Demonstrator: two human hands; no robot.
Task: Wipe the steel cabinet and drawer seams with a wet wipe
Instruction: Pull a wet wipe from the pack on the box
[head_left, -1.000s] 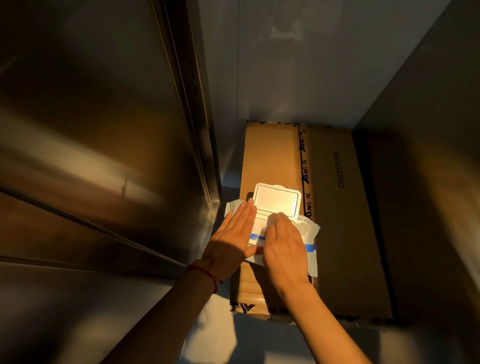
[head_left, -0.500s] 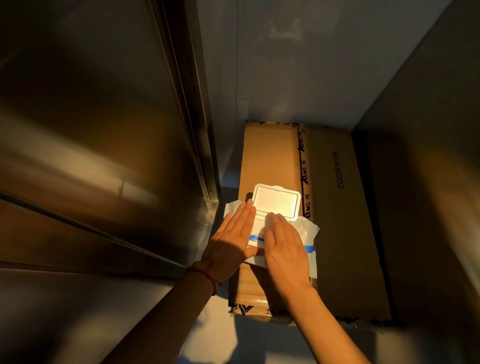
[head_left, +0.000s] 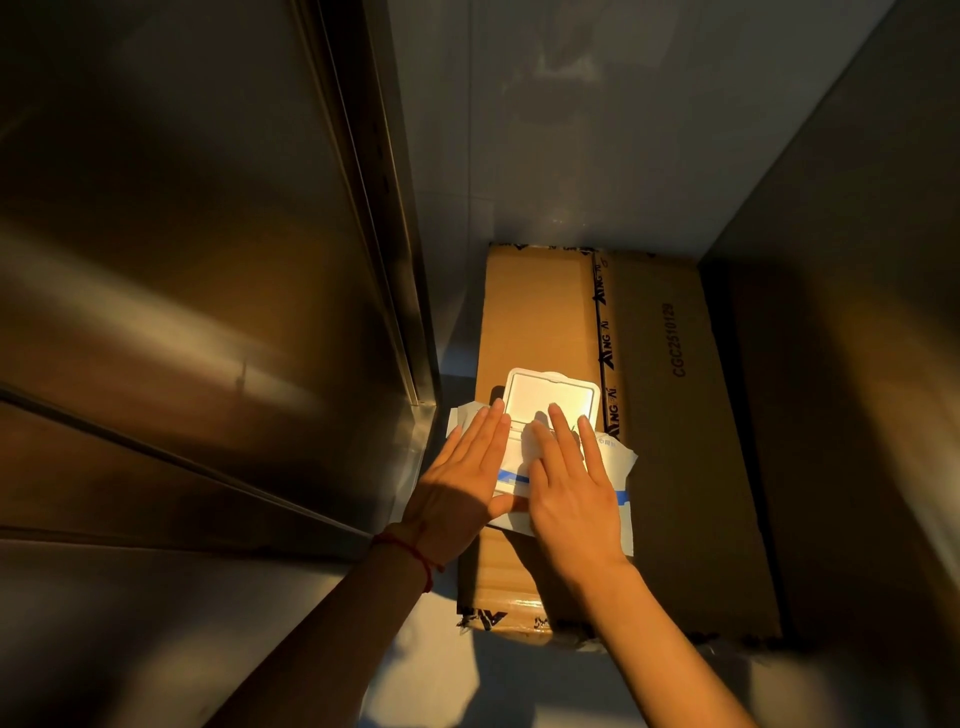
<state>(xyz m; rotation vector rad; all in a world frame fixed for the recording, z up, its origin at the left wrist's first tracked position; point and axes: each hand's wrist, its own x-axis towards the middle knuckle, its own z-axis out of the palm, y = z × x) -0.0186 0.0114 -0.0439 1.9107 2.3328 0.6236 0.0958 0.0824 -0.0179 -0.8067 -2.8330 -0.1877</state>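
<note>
Wet-wipe pack (head_left: 613, 462) flat on cardboard box (head_left: 670, 441), near its left edge, just beside steel cabinet (head_left: 182, 312). White flip lid (head_left: 550, 397) standing open, hinged away from the wearer, opening exposed. Left hand (head_left: 465, 473) laid flat on the pack's left side, fingers straight and together, holding nothing; probably there to pin the soft pack down so it stays put when a wipe gets pulled. Right hand (head_left: 569, 483) over the opening, fingers mostly extended toward the lid; whether thumb and forefinger already pinch a wipe cannot be told, the palm hiding that spot and the light being dim. Red string (head_left: 415, 553) round left wrist. Cabinet face to the left with a vertical seam (head_left: 387, 249) and a slanting drawer seam (head_left: 171, 457), both within easy reach of the pack, likely why the pack sits there. No wipe free yet; wiping not begun. Pale floor (head_left: 467, 691) below the box.
</note>
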